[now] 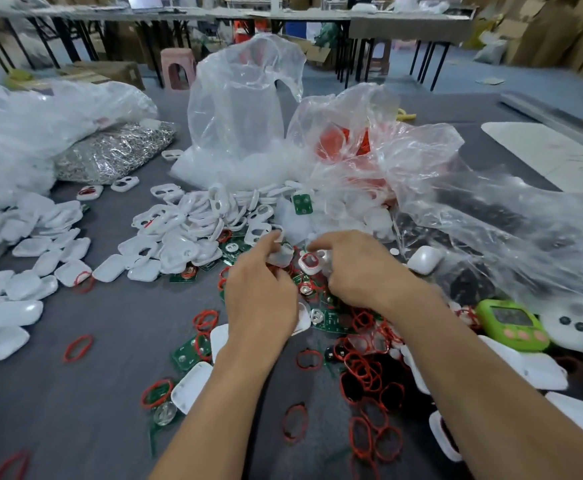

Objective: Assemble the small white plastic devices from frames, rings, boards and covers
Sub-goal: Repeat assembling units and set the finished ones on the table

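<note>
At frame centre, two hands work close together over the grey table [110, 393]. The left hand [260, 289] curls round one white cover [280, 257]. The right hand [355, 268] pinches one white frame [310, 264], red inside. Red rings [369, 372], green boards [328, 318] and loose frames [193, 216] lie heaped, too many to count. Two clear bags [241, 109] rise behind. At right, one green timer [511, 323] shows three pink buttons; its screen is unreadable.
</note>
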